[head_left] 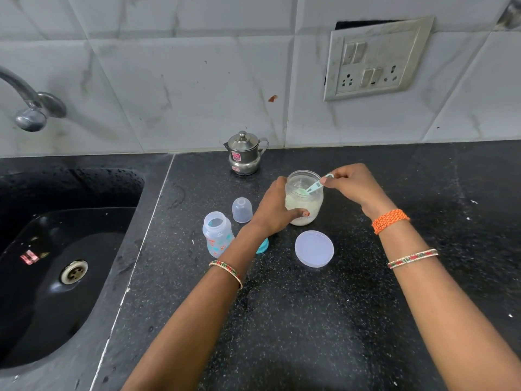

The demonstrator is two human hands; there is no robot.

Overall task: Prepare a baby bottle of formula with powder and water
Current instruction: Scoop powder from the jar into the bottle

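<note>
Head view: left hand (pixel 272 208) grips powder jar (pixel 304 197) mid-counter; right hand (pixel 355 185) pinches teal scoop (pixel 315 187) inside it; open baby bottle (pixel 217 234) stands just left

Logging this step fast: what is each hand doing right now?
Left hand: closed, gripping the powder jar.
Right hand: closed, fingers pinching the scoop handle, its bowl inside the jar.

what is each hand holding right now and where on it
Left hand grips the powder jar around its side. Right hand pinches the teal scoop by its handle end.
</note>
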